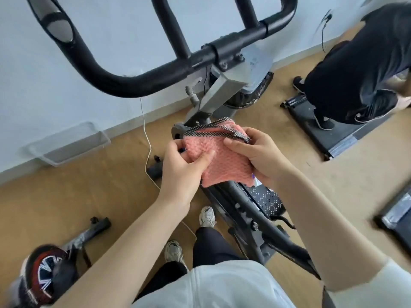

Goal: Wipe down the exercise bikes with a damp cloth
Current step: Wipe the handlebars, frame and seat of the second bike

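Note:
A pink waffle-textured cloth [224, 161] with a black-and-white dotted trim is held in front of me, above the bike's frame. My left hand [180, 167] pinches its left edge, thumb laid across the fabric. My right hand [255, 156] grips its right side, fingers curled over the trim. The exercise bike [220, 90] stands directly ahead, with black padded handlebars [138, 83] at the top of the view and a grey stem below them. The bike's lower frame runs down past my feet.
A second person in dark clothes [355, 70] bends over a machine's base [329, 130] at the right. A clear plastic tray [66, 145] lies by the white wall. A white cable [146, 138] hangs to the floor. Another bike's flywheel [42, 276] is at the lower left.

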